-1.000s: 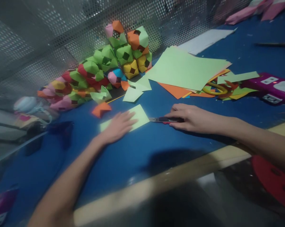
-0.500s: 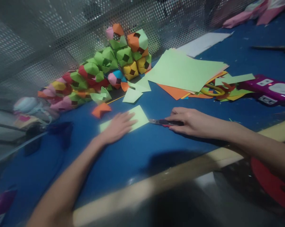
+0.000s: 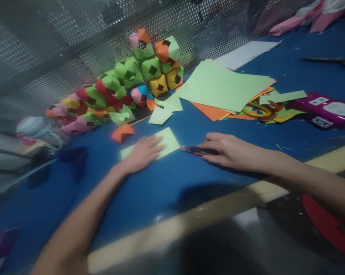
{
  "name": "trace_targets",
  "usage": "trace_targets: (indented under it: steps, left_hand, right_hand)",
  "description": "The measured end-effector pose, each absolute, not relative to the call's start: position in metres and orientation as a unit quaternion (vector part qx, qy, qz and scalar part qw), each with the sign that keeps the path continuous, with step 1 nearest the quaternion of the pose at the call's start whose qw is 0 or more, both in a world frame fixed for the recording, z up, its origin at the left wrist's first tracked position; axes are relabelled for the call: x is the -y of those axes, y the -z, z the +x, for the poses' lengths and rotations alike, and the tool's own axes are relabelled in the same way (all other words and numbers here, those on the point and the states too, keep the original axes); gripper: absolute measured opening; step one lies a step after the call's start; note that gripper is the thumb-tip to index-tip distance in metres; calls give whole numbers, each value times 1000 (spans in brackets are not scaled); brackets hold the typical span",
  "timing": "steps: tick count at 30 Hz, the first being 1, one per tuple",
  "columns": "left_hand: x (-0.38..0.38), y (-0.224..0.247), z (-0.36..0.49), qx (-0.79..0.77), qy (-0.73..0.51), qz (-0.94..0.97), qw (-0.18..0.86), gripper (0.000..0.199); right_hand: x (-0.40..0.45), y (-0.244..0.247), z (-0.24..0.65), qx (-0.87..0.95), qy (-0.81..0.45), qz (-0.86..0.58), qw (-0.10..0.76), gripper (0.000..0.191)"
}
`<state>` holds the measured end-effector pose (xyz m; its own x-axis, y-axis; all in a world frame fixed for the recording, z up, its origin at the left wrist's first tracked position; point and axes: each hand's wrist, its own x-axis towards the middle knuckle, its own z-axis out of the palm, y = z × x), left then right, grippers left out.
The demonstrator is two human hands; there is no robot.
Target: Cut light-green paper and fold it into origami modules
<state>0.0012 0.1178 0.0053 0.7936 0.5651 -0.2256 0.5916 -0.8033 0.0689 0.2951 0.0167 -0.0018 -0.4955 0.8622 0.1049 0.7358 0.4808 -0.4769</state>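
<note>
My left hand (image 3: pixel 143 152) lies flat on a folded-looking pale green paper (image 3: pixel 169 142), fingers stretched out, pressing it to the blue tabletop. My right hand (image 3: pixel 229 151) is closed around a utility knife (image 3: pixel 198 151) with a dark and red handle. The blade points left, and its tip meets the paper's right corner. Part of the handle is hidden inside my fingers. Just beyond the left hand lies an orange folded piece (image 3: pixel 123 133), and further back are pale green cut pieces (image 3: pixel 161 115).
Colourful folded paper balls (image 3: pixel 129 72) are piled against a perforated metal screen (image 3: pixel 203 26). A stack of green sheets (image 3: pixel 224 84) lies at the back, with paper scraps and a purple power strip (image 3: pixel 329 109) to its right. Scissors (image 3: pixel 327 60) rest far right. A pale edge strip (image 3: pixel 161 229) borders the table.
My right hand has shifted very slightly toward me, and the knife lies a little lower at its handle. The left hand and the paper have stayed put.
</note>
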Motion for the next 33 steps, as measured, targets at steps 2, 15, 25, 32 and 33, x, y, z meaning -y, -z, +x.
trace_targets:
  steps: [2, 15, 25, 32, 33]
  left_hand:
    - [-118, -6, 1, -305, 97, 945, 69, 53]
    - [-118, -4, 1, -305, 91, 945, 70, 53]
    - [-117, -5, 2, -308, 88, 944, 73, 53]
    - [-119, -4, 2, -303, 89, 945, 80, 54]
    - [-119, -3, 2, -303, 87, 946, 80, 54]
  right_hand:
    - [-16, 2, 294, 843, -189, -475, 164, 30]
    - [-13, 4, 288, 855, -160, -467, 158, 31]
    - [-12, 1, 285, 862, -149, -462, 149, 30]
    - [-12, -1, 283, 862, -158, -460, 139, 31]
    - [-13, -1, 282, 864, -156, -458, 138, 31]
